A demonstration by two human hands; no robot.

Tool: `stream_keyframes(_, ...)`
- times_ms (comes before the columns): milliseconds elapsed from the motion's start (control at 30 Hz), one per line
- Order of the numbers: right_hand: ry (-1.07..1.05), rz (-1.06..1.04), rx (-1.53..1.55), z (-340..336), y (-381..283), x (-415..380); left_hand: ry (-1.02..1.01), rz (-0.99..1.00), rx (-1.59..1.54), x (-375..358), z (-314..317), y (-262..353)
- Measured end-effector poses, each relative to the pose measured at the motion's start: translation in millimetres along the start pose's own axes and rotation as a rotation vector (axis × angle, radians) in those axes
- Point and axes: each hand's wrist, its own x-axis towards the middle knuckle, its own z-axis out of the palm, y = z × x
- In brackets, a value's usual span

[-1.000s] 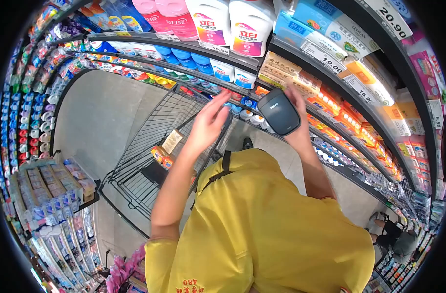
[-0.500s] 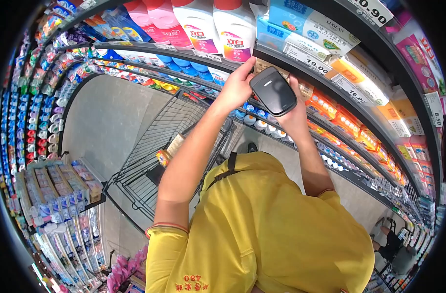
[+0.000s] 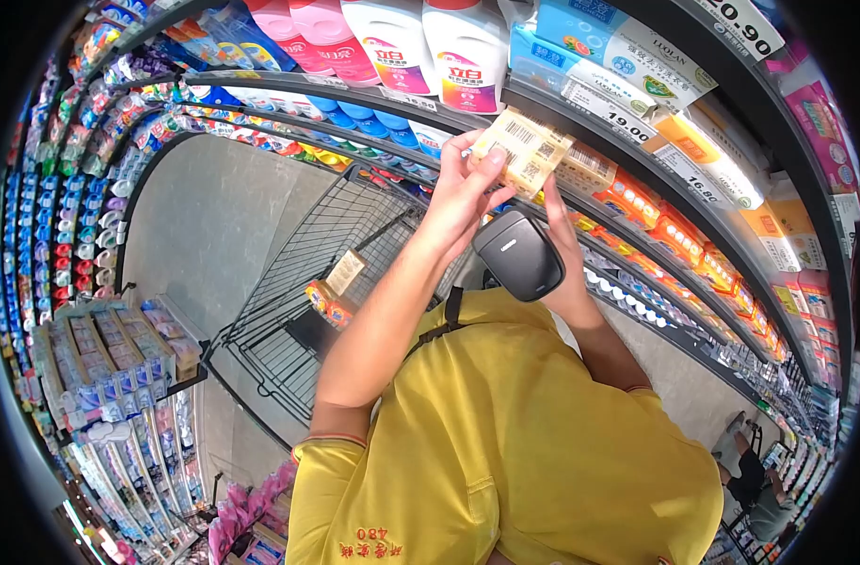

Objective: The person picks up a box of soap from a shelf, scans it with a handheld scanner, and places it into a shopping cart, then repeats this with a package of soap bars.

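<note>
My left hand (image 3: 463, 193) is closed on a beige pack (image 3: 522, 151), thumb across its face, which is printed with barcodes. The pack is up at the shelf edge, just below the white detergent bottles (image 3: 466, 61). In my right hand (image 3: 563, 250) is a black rounded handheld device (image 3: 519, 256) with a small light logo. It covers most of that palm, while the fingertips reach up to the pack's lower right corner. A similar beige pack (image 3: 585, 169) sits on the shelf just right of the one I hold.
A wire shopping cart (image 3: 289, 282) stands left of my body, with a beige box (image 3: 345, 271) and an orange package (image 3: 328, 303) in it. Curved shelves (image 3: 599, 104) of goods run ahead and right. A stacked display (image 3: 119, 358) is at left; another person (image 3: 769, 504) is at far right.
The beige pack, mostly hidden behind the device before, now shows in my left hand. My right hand and the device have come down closer to my body.
</note>
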Motion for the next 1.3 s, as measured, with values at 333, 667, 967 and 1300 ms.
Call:
stream_keyframes(333, 0.018, 0.122, 0.039, -6.6, -11.4, -3.3, 0.031, -0.126, 0.033, 16.8, -13.3, -7.5)
stream_keyframes(667, 0.337, 0.334, -0.019, -23.2, -16.2, -43.6, 0.107, -0.097, 0.032, -97.8, -79.2, 23.3)
stream_keyframes(967, -0.031, 0.919, 1.170, 24.6, -29.3, 3.4, 0.129, -0.054, 0.065, -162.5, -145.4, 29.6)
stream_keyframes(1300, -0.298, 0.864, 0.900, 66.8, -23.8, 9.8, 0.401, -0.001, 0.014, -169.3, -139.4, 26.6)
